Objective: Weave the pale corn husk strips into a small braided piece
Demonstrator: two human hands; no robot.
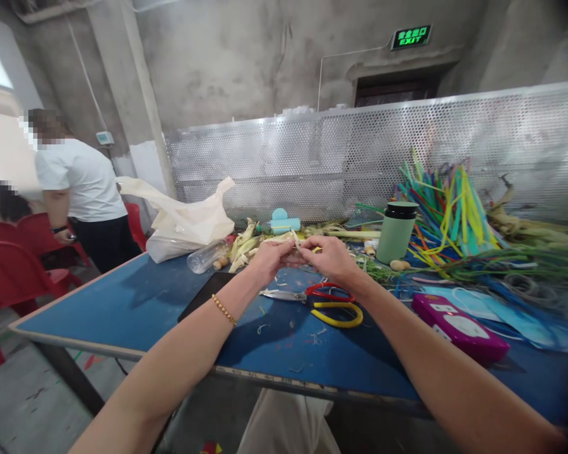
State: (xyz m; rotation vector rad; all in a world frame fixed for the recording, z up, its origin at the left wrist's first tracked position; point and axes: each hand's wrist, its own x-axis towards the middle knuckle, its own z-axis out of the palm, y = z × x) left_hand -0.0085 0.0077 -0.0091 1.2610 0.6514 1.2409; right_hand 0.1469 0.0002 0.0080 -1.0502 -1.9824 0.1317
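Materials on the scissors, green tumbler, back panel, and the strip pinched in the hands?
Scissors: bare grey metal blades; glossy red and yellow loops, likely plastic.
Green tumbler: matte body, dark lid; plastic or coated metal, unclear.
Back panel: dull silver sheet metal, even hole grid.
Pale strip between left hand and right hand: thin, dry, fibrous; probably plant husk.

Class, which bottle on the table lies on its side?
The clear bottle beside the white bag; the green bottle with the dark lid stands upright.
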